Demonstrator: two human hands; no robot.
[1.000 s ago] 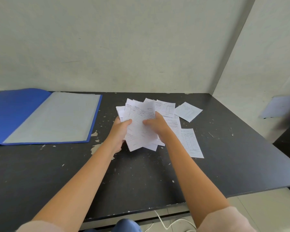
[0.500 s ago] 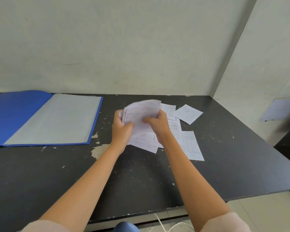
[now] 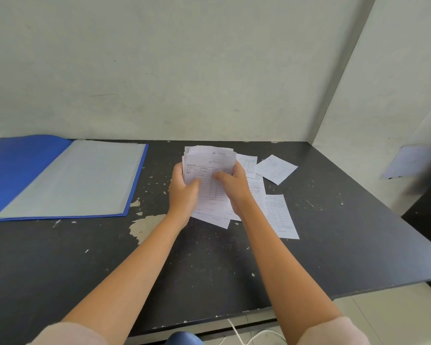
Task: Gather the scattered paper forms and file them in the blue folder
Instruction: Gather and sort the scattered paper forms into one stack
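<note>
The stack of forms (image 3: pixel 210 175) is held above the black table (image 3: pixel 334 245), to the right of the blue folder (image 3: pixel 60 178) and well apart from it. The stack stands tilted, long axis running from the near edge of the table toward the back wall (image 3: pixel 184 66), printed face toward the camera, with the heading "NOTA NO" legible at its upper left; the remaining print is too small to read. The left hand (image 3: pixel 184 192) is closed on the stack's left edge, thumb on the front face. The right hand (image 3: pixel 234 188) is closed on the right edge, thumb likewise on the front face; the fingers of both hands are hidden behind the paper. The sheet count in the stack cannot be determined. The blue folder lies open and flat at the left rear of the table, spine pointing toward the wall, with a pale inner sheet on its right half; its left cover is cut off by the frame edge. Right of the folder, beneath and beyond the hands, loose forms (image 3: pixel 280 215) lie flat on the table, several partly hidden by the hands and the stack. One loose form (image 3: pixel 276 169) lies farthest right of the folder, rotated diagonally. Both forearms extend from pale sleeves (image 3: pixel 334 332) at the lower frame edge.
</note>
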